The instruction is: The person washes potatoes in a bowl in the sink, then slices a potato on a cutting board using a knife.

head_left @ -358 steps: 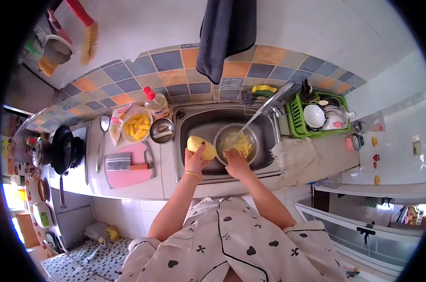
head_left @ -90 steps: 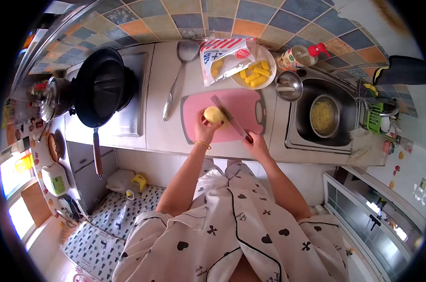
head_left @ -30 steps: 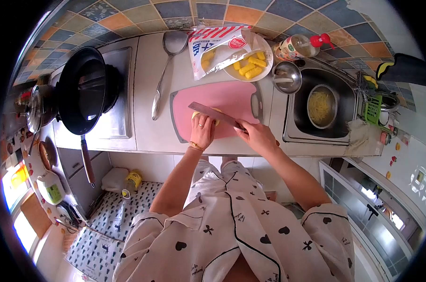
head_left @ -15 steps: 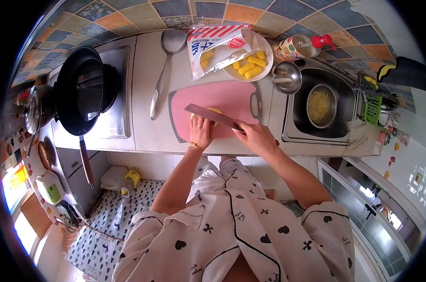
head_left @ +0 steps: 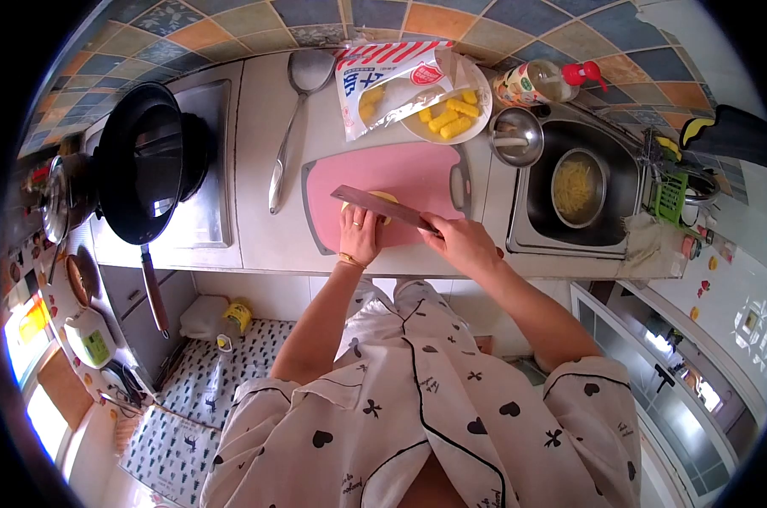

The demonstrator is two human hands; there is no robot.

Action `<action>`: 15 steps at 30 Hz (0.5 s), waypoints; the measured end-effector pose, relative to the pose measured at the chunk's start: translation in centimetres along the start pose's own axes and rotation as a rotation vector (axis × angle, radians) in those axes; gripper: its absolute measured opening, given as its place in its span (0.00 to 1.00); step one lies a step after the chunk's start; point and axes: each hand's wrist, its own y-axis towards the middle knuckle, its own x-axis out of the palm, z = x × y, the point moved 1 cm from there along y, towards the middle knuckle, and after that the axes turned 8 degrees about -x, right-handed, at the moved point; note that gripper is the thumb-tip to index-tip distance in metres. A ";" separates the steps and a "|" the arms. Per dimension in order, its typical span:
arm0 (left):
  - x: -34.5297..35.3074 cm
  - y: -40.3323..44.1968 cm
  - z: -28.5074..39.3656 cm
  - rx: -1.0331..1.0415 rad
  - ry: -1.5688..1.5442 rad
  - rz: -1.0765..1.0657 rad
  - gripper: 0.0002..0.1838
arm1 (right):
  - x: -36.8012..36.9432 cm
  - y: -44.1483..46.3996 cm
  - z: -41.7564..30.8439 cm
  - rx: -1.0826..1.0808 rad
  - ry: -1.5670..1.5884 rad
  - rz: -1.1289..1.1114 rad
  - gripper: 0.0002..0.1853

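Near the front of a pink cutting board (head_left: 341, 173) with grey ends, my left hand (head_left: 362, 237) presses down on a pale yellow piece of food (head_left: 387, 196). Fingers and blade hide most of that piece, so its kind is unclear. My right hand (head_left: 465, 245) is wrapped around the handle of a broad kitchen knife (head_left: 379, 206). The blade lies across the piece, pointing left, just in front of my left fingertips. Whether its edge is in the food cannot be seen.
Behind the board are a plastic bag (head_left: 387, 97) and a plate (head_left: 482, 112) of yellow sticks. A spatula (head_left: 288, 140) lies left, beside the stove with a black wok (head_left: 142, 161). To the right, a metal bowl (head_left: 519, 152) stands by the sink (head_left: 540, 233), which holds a bowl of yellow strips (head_left: 576, 190).
The whole view has shifted very slightly. Both hands and the knife keep almost the same place over the board.
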 end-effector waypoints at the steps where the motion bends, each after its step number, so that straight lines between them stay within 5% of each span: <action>1: 0.0 0.0 0.0 -0.002 0.003 -0.002 0.21 | -0.2 0.1 0.0 0.022 0.000 -0.035 0.13; 15: -0.2 0.0 0.1 -0.010 0.016 -0.007 0.23 | -0.9 0.6 0.0 -0.006 0.024 -0.030 0.12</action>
